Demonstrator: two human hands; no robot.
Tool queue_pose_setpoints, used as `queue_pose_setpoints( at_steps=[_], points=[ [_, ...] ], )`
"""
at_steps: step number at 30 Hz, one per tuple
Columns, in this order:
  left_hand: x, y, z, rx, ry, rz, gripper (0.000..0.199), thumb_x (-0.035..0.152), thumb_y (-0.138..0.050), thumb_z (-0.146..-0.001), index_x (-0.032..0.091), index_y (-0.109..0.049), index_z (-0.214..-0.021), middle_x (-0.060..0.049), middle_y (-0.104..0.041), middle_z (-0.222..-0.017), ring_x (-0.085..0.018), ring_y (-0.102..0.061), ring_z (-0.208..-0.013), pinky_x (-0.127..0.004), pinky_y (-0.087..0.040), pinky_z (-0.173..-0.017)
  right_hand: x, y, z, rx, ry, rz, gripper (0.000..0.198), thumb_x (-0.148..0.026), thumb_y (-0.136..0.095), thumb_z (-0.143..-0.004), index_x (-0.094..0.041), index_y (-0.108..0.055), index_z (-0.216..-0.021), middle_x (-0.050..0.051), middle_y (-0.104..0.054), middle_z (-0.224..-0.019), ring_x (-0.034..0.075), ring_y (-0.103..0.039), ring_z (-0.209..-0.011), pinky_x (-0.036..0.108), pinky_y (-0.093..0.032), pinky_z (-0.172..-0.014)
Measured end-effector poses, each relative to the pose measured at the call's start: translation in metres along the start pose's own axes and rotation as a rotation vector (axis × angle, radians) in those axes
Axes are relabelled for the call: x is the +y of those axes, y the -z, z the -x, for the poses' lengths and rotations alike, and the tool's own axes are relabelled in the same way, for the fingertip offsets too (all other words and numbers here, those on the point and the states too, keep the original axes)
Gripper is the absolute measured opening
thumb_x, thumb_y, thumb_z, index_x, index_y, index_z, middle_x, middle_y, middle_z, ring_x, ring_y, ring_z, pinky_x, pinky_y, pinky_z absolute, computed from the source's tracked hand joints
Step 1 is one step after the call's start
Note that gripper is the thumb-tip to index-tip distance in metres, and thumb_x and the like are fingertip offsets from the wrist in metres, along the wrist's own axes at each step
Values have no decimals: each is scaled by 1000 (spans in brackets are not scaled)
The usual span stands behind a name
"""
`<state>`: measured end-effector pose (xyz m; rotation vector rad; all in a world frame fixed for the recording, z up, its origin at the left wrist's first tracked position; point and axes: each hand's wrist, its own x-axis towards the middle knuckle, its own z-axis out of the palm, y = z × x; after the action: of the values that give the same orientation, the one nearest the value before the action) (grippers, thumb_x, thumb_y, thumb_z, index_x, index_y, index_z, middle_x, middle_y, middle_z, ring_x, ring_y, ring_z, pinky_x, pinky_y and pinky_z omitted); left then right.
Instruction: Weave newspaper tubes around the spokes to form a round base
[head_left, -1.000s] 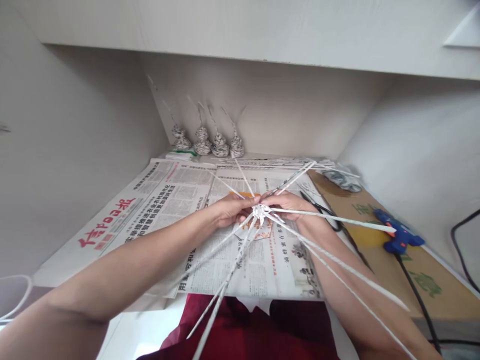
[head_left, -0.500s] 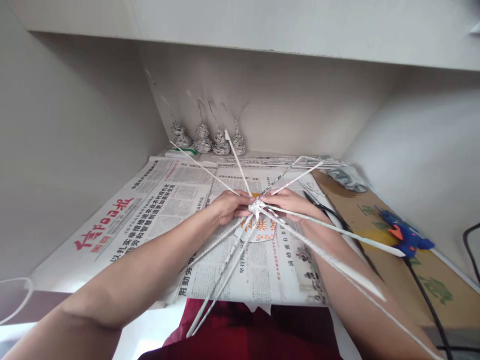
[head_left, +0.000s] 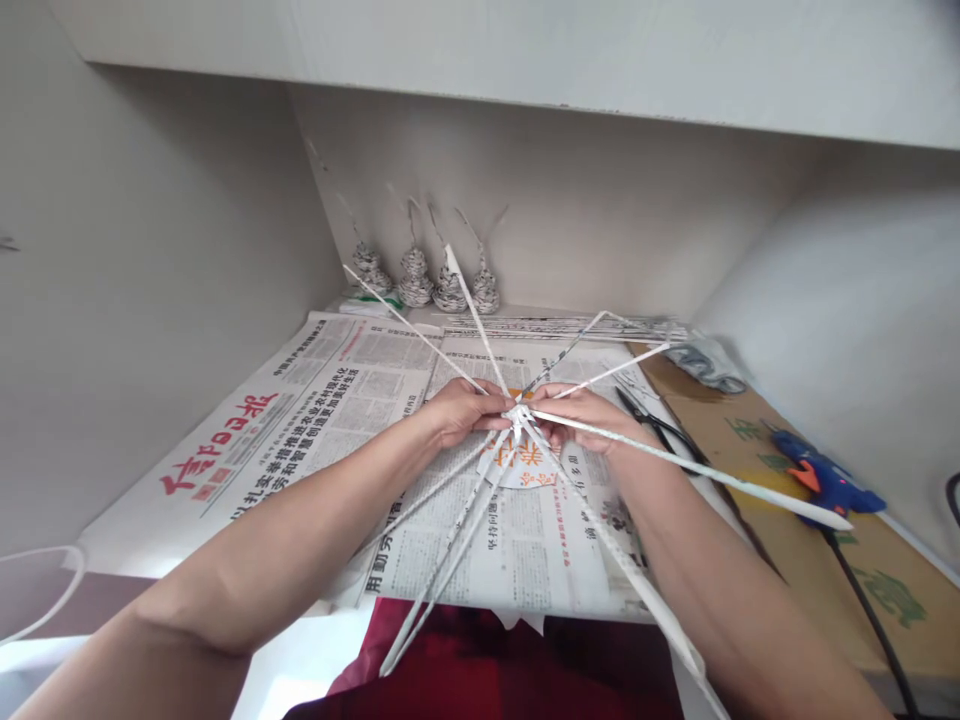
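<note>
Between my two hands is a small woven paper piece [head_left: 518, 414], with several long rolled-paper strands fanning out from its centre. My left hand [head_left: 463, 410] pinches its left side with closed fingers. On the other side my right hand [head_left: 574, 412] grips it, its fingertips partly hidden by the strands. One thick paper strand [head_left: 720, 473] runs out to the right over my right forearm, and another [head_left: 637, 572] slopes down toward my lap. Below the weave, a round card with orange characters [head_left: 529, 465] lies on the spread newspaper [head_left: 315, 420].
Several woven paper gourds [head_left: 414, 279] stand along the back wall. Thin paper rolls [head_left: 555, 328] lie behind the newspaper. Black scissors [head_left: 645, 415] and a blue glue gun [head_left: 832, 490] rest at right, by a cardboard sheet [head_left: 757, 440]. A shelf edge [head_left: 480, 60] hangs overhead.
The thick strand at lower right has swung down and inward toward my lap. Both hands keep their hold on the woven centre. The view has shifted slightly.
</note>
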<state>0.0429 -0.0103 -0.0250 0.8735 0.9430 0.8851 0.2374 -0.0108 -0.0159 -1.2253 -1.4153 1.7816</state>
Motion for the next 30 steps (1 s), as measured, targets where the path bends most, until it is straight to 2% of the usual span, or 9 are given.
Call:
queue_pose_setpoints(
  at_steps=[5, 11, 15, 23, 27, 30],
  points=[
    [0, 0, 0, 8, -7, 18, 16, 6, -77, -59, 7, -62, -62, -5, -63, -63, -14, -65, -63, -22, -57, -63, 2, -2, -1, 32, 66, -31, 24, -30, -76, -68, -15, -66, -84, 1, -65, -65, 8, -59, -50, 17, -48, -44],
    [2, 3, -4, 52, -19, 74, 16, 4, -76, -60, 7, -61, -62, -6, -64, -66, -14, -66, -64, -21, -57, -61, -1, -4, 3, -88, 143, -88, 33, -29, -76, -68, -16, -65, -97, 5, -70, -82, 14, -67, -67, 24, -54, -58],
    [4, 4, -5, 87, -42, 92, 15, 2, -74, -62, 7, -60, -61, -5, -63, -65, -12, -64, -62, -20, -57, -62, -3, -7, 4, -94, 163, -101, 41, -31, -77, -66, -17, -63, -102, 6, -70, -83, 17, -67, -69, 26, -54, -59],
    [2, 3, -2, 43, -44, 44, 16, 7, -77, -59, 8, -63, -65, -5, -65, -68, -12, -64, -64, -21, -55, -61, 5, -23, -6, 177, 220, -21, 35, -36, -79, -63, -17, -60, -85, 1, -68, -66, 11, -63, -56, 21, -52, -50],
    [1, 0, -2, 90, -55, 39, 14, 6, -73, -62, 9, -59, -61, -3, -63, -64, -11, -63, -61, -21, -55, -61, 10, -31, -9, 303, 279, 43, 34, -41, -78, -62, -18, -59, -77, -1, -65, -59, 12, -62, -52, 21, -52, -46],
    [-1, -2, -2, 101, -72, 29, 16, 5, -74, -60, 9, -59, -61, -2, -63, -61, -12, -64, -59, -22, -55, -59, 12, -35, -11, 410, 284, 68, 30, -40, -77, -63, -17, -60, -71, -1, -63, -54, 11, -60, -49, 18, -48, -44]
  ],
)
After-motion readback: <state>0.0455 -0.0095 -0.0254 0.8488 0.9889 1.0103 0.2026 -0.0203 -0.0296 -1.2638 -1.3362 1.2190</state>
